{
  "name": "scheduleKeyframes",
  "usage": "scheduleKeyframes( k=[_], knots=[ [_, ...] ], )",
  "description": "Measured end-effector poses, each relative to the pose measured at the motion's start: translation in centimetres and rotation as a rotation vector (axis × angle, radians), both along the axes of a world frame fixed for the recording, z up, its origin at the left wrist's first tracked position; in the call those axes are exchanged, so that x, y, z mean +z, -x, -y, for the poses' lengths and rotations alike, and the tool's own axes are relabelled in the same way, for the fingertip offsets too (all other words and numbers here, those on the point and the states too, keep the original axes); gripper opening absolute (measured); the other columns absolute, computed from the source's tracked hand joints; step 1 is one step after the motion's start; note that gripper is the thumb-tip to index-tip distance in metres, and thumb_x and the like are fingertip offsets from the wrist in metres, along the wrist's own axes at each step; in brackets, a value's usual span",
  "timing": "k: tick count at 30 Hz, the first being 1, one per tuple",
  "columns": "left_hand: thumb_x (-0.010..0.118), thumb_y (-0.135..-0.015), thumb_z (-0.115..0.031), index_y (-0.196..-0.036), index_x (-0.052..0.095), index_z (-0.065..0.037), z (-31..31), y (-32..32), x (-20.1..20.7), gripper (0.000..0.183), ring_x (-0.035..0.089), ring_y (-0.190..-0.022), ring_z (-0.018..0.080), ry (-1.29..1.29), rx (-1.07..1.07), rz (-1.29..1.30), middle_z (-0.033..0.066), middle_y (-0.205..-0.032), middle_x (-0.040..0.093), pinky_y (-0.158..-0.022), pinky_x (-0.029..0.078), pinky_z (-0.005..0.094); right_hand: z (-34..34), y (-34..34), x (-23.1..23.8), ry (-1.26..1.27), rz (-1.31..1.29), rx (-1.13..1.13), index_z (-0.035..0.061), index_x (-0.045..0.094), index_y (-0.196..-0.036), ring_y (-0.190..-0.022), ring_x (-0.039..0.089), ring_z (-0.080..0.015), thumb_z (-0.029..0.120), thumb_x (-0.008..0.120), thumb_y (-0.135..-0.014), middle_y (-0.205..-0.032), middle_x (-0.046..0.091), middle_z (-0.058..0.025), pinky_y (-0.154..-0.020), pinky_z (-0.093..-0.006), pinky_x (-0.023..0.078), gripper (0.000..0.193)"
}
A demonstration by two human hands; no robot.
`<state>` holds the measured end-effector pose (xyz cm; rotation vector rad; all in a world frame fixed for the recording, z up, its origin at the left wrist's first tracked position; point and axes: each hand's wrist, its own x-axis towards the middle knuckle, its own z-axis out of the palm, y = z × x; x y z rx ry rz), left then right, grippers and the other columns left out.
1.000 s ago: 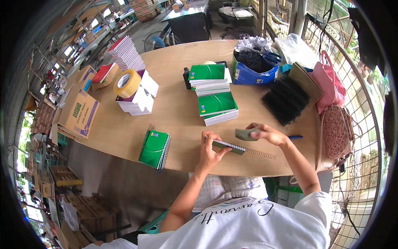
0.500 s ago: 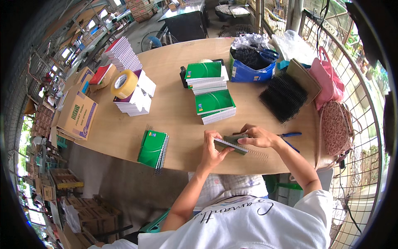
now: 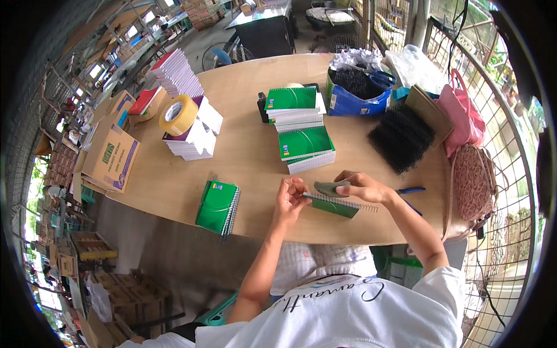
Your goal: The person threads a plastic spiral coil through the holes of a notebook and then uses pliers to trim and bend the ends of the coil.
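Observation:
A small green notebook (image 3: 336,207) stands on its edge near the table's front, spine side up. A dark wire coil (image 3: 369,208) runs along the spine and sticks out past its right end. My left hand (image 3: 290,199) pinches the notebook's left corner by the spine. My right hand (image 3: 366,189) is closed on a grey-green flat piece (image 3: 331,188) just above the spine; whether it is a pad or a folded cover I cannot tell. Left of my hands lie green notebooks with coils (image 3: 217,204). Beyond my hands stand stacks of green-covered notebooks (image 3: 305,143).
Blue-handled pliers (image 3: 411,189) lie right of my hand. Black coils (image 3: 400,139) are heaped near a blue box (image 3: 360,103) and a pink bag (image 3: 466,119). Yellow tape (image 3: 178,116) sits on a stack at left, by a carton (image 3: 110,153). A wire-mesh wall (image 3: 510,232) borders the right.
The notebook has turned more upright, so its green cover now shows. My left hand has shifted to its left end; the grey-green piece is now raised a little above the spine.

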<state>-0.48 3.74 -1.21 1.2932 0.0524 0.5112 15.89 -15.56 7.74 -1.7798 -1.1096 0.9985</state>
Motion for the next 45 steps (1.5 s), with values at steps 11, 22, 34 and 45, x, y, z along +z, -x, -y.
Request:
scheduleKeyframes(
  k=[11, 22, 34, 45],
  knots=[
    [0.071, -0.079, 0.010, -0.123, 0.043, -0.010, 0.0, -0.4, 0.1, 0.056, 0.060, -0.089, 0.0110, 0.037, -0.022, -0.008, 0.0052, -0.097, 0.061, -0.079, 0.053, 0.0249, -1.8, -0.2, -0.8, 0.029, 0.210, 0.060, -0.0031, 0.069, -0.110, -0.114, 0.053, -0.0354, 0.048, 0.055, -0.092, -0.122, 0.058, -0.0230, -0.098, -0.0415, 0.042, 0.056],
    [0.066, -0.086, 0.005, -0.147, 0.032, -0.008, 1.4, 2.3, 4.8, 0.070, 0.063, -0.085, 0.0128, 0.092, 0.111, -0.009, 0.0070, -0.093, 0.065, -0.076, 0.054, 0.0249, 15.0, 2.8, -4.4, 0.182, 1.260, -0.554, 0.0072, 0.055, -0.125, -0.113, 0.048, -0.0373, 0.015, 0.068, -0.081, -0.116, 0.054, -0.0168, -0.099, -0.0493, 0.038, 0.047],
    [0.070, -0.083, 0.005, -0.147, 0.031, -0.007, 3.0, 3.3, 7.4, 0.076, 0.063, -0.087, 0.0121, 0.085, 0.083, -0.040, 0.0104, -0.100, 0.067, -0.074, 0.052, 0.0240, 3.9, 6.1, 6.9, -0.349, 0.615, -0.281, 0.0009, 0.060, -0.112, -0.090, 0.063, -0.0282, 0.013, 0.075, -0.079, -0.098, 0.062, -0.0153, -0.080, -0.0363, 0.050, 0.039],
    [0.074, -0.081, 0.003, -0.149, 0.028, -0.012, 3.5, 3.4, 7.5, 0.085, 0.061, -0.085, 0.0093, 0.057, 0.100, 0.070, 0.0095, -0.103, 0.065, -0.067, 0.051, 0.0204, -1.4, 9.3, 4.4, -0.449, 0.846, -0.172, 0.0068, 0.056, -0.110, -0.088, 0.066, -0.0253, -0.006, 0.074, -0.073, -0.094, 0.065, -0.0120, -0.082, -0.0332, 0.050, 0.043]
  ],
)
